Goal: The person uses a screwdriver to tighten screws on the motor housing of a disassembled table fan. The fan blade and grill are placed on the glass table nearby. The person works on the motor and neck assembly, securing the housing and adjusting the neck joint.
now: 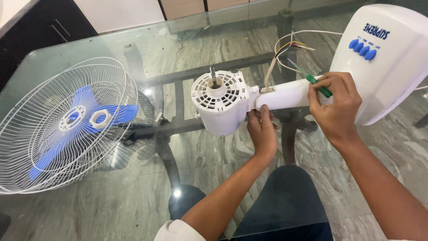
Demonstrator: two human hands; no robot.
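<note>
L hand [262, 129] cupped palm-up, R hand [334, 105] fist-closed, both forearms extended

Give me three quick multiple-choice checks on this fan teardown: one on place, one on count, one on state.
1. Where do the wire guards lie?
A. left on the glass table
B. on the motor
C. on the floor

2. How many blue buttons does the base carry?
A. two
B. four
C. six

3. What is the right hand doing?
A. resting open
B. gripping a green screwdriver
C. pulling wires

Answers: 1 A, they sit left of the motor housing. 2 B, four in a row. 3 B, fingers close round its handle while the left hand holds the neck.
</note>
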